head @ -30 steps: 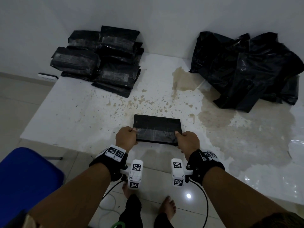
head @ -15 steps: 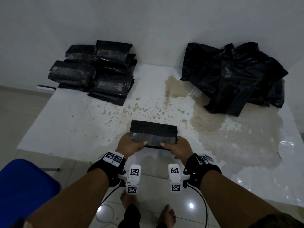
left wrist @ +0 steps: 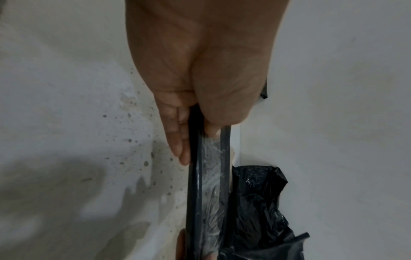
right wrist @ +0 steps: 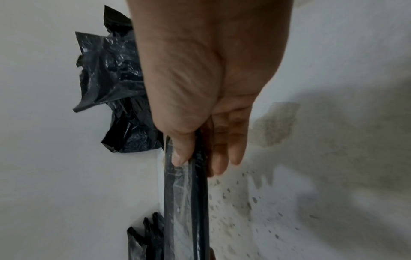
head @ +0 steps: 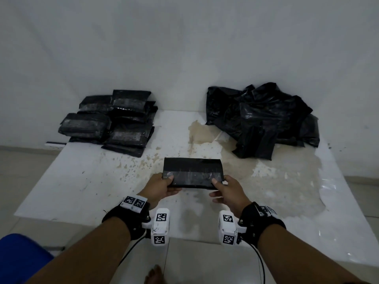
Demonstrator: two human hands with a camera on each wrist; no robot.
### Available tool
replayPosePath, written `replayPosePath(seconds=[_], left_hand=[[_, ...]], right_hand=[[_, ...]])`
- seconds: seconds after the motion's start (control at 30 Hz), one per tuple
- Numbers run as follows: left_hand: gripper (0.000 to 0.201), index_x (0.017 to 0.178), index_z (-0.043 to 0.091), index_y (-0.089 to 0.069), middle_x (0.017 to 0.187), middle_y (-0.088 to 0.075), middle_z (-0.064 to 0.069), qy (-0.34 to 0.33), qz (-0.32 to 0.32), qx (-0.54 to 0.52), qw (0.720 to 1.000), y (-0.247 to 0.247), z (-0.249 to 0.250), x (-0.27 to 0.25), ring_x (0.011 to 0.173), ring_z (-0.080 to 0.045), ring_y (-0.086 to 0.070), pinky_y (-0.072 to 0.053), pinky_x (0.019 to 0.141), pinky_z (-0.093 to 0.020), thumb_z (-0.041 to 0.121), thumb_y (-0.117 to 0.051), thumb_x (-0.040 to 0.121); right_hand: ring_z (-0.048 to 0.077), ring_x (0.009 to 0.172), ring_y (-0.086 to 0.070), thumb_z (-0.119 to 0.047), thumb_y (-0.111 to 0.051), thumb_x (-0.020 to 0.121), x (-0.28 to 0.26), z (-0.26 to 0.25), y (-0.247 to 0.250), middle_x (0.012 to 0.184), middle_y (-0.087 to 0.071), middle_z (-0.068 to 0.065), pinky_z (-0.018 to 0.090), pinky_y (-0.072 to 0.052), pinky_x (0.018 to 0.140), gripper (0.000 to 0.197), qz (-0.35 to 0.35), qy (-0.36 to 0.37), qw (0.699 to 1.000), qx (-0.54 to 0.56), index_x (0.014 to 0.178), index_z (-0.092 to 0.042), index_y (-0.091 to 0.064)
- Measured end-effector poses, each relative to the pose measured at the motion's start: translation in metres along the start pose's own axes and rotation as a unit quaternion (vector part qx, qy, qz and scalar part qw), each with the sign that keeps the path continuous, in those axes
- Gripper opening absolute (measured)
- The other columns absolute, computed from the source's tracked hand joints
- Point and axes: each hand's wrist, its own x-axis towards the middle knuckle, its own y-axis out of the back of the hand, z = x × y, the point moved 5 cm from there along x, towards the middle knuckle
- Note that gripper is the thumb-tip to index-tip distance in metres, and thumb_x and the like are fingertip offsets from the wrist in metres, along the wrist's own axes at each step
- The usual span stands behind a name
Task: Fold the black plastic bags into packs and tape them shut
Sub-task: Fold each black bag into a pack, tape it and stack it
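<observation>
A folded black bag pack (head: 192,173) with a strip of clear tape across it is held up over the white table (head: 82,181). My left hand (head: 162,186) pinches its left end, thumb on top and fingers beneath. My right hand (head: 224,190) pinches its right end the same way. In the left wrist view the pack (left wrist: 209,184) runs edge-on away from my left hand (left wrist: 195,123). The right wrist view has the pack (right wrist: 184,193) in my right hand (right wrist: 200,140). Loose black bags (head: 264,119) are heaped at the back right.
Several taped packs (head: 114,121) are stacked at the table's back left against the wall. Brown stains (head: 205,132) and wet patches cover the table's middle and right. A blue seat (head: 18,255) stands at the lower left, off the table.
Both hands have lifted the pack off the table and tilted it, so its taped face now shows. The head view has swung upward, showing more wall.
</observation>
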Motion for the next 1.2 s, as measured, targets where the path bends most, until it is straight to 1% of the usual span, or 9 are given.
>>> replayPosePath(seconds=[0.17,0.43,0.5,0.57,0.63,0.73,0.93,1.07,1.2], left_hand=[[0.018,0.103,0.007,-0.056,0.096,-0.069,-0.018,-0.013,-0.001,-0.012,1.000,-0.028,0.027,-0.009,0.083,-0.032,-0.071,-0.059,0.074,-0.034,0.012,-0.039,0.106],[0.018,0.106,0.008,-0.053,0.100,-0.067,-0.018,-0.038,-0.009,0.019,0.999,-0.057,0.051,-0.016,0.086,-0.036,-0.069,-0.057,0.081,-0.040,0.007,-0.035,0.106],[0.017,0.107,0.008,-0.053,0.101,-0.067,-0.018,-0.041,-0.009,0.024,0.999,-0.060,0.052,-0.018,0.087,-0.036,-0.069,-0.058,0.079,-0.039,0.007,-0.035,0.106],[0.017,0.110,0.007,-0.052,0.105,-0.066,-0.019,-0.043,-0.006,0.029,0.999,-0.059,0.051,-0.018,0.087,-0.035,-0.070,-0.059,0.072,-0.035,0.007,-0.036,0.106],[0.017,0.110,0.007,-0.052,0.106,-0.066,-0.019,-0.044,-0.002,0.030,0.999,-0.055,0.050,-0.017,0.085,-0.034,-0.071,-0.059,0.066,-0.032,0.008,-0.036,0.106],[0.017,0.108,0.008,-0.053,0.104,-0.067,-0.018,-0.040,0.003,0.026,0.999,-0.042,0.046,-0.014,0.082,-0.032,-0.072,-0.059,0.065,-0.031,0.008,-0.036,0.106],[0.019,0.108,0.008,-0.054,0.101,-0.068,-0.018,-0.022,0.020,0.012,0.999,-0.006,0.040,0.005,0.084,-0.033,-0.070,-0.058,0.073,-0.035,0.009,-0.035,0.106],[0.020,0.110,0.008,-0.053,0.103,-0.068,-0.017,-0.023,0.022,0.004,1.000,0.023,0.050,0.028,0.087,-0.034,-0.070,-0.058,0.079,-0.038,0.010,-0.034,0.107],[0.022,0.121,0.007,-0.053,0.105,-0.069,-0.016,-0.028,0.012,-0.014,0.999,0.059,0.072,0.059,0.087,-0.032,-0.071,-0.059,0.078,-0.037,0.015,-0.039,0.106]], right_hand=[[0.022,0.063,-0.064,-0.015,-0.057,0.099,-0.008,-0.015,0.020,0.100,-0.064,0.015,0.031,-0.054,0.054,0.012,0.024,0.032,0.999,0.026,0.110,-0.008,-0.056],[0.022,0.059,-0.063,-0.013,-0.051,0.102,-0.012,-0.029,0.044,0.091,-0.065,0.011,0.031,-0.054,0.051,0.010,0.047,0.058,0.996,0.053,0.109,-0.007,-0.055],[0.021,0.059,-0.063,-0.012,-0.050,0.102,-0.012,-0.028,0.046,0.091,-0.065,0.012,0.032,-0.054,0.051,0.011,0.045,0.059,0.996,0.057,0.111,-0.005,-0.055],[0.021,0.059,-0.063,-0.011,-0.050,0.102,-0.010,-0.027,0.045,0.093,-0.064,0.013,0.032,-0.054,0.052,0.012,0.042,0.058,0.996,0.059,0.112,-0.005,-0.055],[0.021,0.059,-0.063,-0.011,-0.049,0.103,-0.007,-0.025,0.042,0.094,-0.065,0.014,0.032,-0.053,0.052,0.013,0.039,0.052,0.996,0.060,0.113,-0.007,-0.055],[0.021,0.058,-0.063,-0.012,-0.049,0.103,0.000,-0.020,0.030,0.095,-0.064,0.015,0.031,-0.053,0.050,0.013,0.033,0.038,0.997,0.055,0.112,-0.008,-0.056],[0.022,0.058,-0.063,-0.018,-0.053,0.102,0.023,-0.015,-0.002,0.099,-0.064,0.016,0.031,-0.052,0.050,0.016,0.036,0.005,0.997,0.061,0.111,-0.006,-0.058],[0.022,0.071,-0.066,-0.031,-0.065,0.095,0.043,-0.021,-0.037,0.096,-0.072,0.009,0.032,-0.055,0.060,0.026,0.009,-0.012,0.997,0.076,0.109,-0.008,-0.067],[0.024,0.078,-0.071,-0.013,-0.066,0.093,0.076,-0.027,-0.085,0.099,-0.074,0.010,0.030,-0.057,0.064,0.019,-0.013,-0.025,0.993,0.113,0.111,-0.011,-0.065]])
